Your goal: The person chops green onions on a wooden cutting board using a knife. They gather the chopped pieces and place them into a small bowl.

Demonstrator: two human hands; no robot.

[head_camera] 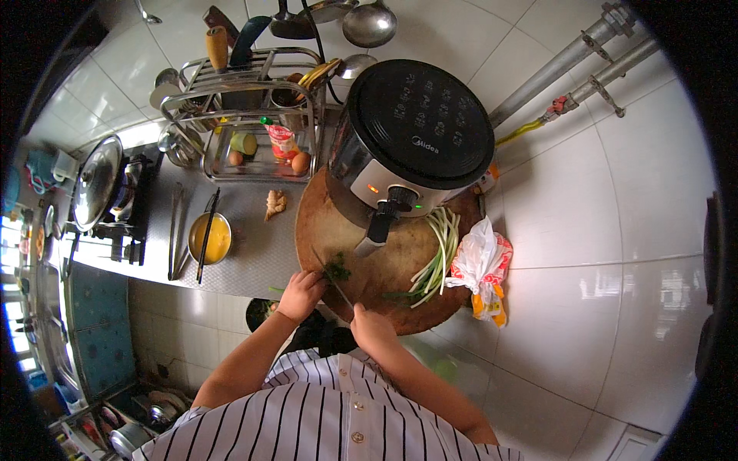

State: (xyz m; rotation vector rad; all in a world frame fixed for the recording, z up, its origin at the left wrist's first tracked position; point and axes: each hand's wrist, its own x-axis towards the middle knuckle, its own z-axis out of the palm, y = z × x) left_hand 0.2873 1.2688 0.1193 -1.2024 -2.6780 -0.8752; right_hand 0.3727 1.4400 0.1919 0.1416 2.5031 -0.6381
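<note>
My right hand (372,329) is closed around the handle end of a kitchen knife (339,288), its thin blade edge-on to the view over the left part of a round wooden chopping board (380,282). Chopped green leaves (337,268) lie beside the blade. With bent fingers my left hand (302,294) holds green onion stalks at the board's left edge; a green tip (275,288) sticks out to its left. A bundle of long green onions (441,253) rests on the board's right side.
A Midea air fryer (421,124) stands over the board's far part, its handle jutting forward. A tied plastic bag (483,262) is at right. Leftward are ginger (275,204), a metal bowl of beaten egg (219,239) with chopsticks, tongs (174,230) and a gas stove (130,201).
</note>
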